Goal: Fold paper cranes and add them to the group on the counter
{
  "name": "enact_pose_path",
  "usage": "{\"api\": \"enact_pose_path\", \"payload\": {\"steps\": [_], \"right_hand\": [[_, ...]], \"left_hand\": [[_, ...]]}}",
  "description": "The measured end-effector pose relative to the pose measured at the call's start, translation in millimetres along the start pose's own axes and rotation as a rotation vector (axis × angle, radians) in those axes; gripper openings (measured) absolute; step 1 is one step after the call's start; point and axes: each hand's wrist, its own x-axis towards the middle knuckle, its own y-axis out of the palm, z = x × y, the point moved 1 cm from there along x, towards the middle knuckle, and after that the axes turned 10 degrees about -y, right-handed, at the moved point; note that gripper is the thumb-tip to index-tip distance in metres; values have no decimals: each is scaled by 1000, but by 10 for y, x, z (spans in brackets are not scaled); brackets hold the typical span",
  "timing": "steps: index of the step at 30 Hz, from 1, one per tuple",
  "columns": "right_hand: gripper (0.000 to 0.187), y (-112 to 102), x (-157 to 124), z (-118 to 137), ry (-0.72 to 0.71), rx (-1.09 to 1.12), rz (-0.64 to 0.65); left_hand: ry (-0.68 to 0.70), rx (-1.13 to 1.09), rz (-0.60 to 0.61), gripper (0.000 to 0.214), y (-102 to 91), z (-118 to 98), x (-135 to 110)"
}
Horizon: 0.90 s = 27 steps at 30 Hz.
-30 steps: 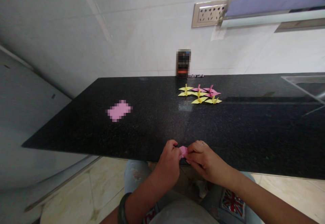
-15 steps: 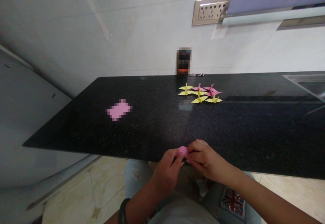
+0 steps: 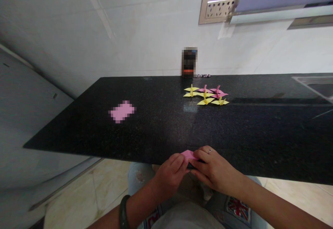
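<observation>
Both of my hands meet at the near edge of the black stone counter point(image 3: 156, 125), pinching a small folded pink paper point(image 3: 189, 154) between them. My left hand point(image 3: 170, 175) grips it from the left with curled fingers. My right hand point(image 3: 212, 168), with a ring on one finger, holds it from the right. Much of the paper is hidden under my fingers. Farther back on the counter stands a group of several folded paper cranes point(image 3: 206, 95), yellow and pink.
A pink blurred rectangle point(image 3: 122, 111) lies on the counter's left part. A dark small object point(image 3: 189, 62) stands against the white tiled wall, under a socket plate point(image 3: 215, 9). A sink edge point(image 3: 314, 83) shows at far right. Below the counter are my knees and a beige tiled floor.
My hands have dropped slightly toward the counter's edge and shifted their grip on the pink paper, which now lies flatter between my fingers. The cranes have not moved.
</observation>
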Motion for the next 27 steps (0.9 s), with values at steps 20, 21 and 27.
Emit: {"api": "enact_pose_path", "payload": {"steps": [20,21,27], "right_hand": [[28,-68,-206,-25,69,-93,-54],[28,-54,-218,7,89,-102,-50],[21,56,-167,354,189,-35,-79]], "left_hand": [[-136,118,41,22,-63,-132,70],[-137,139,38,21,-100,-162,101],[-388,229,125,30,-306,-301,312]]}}
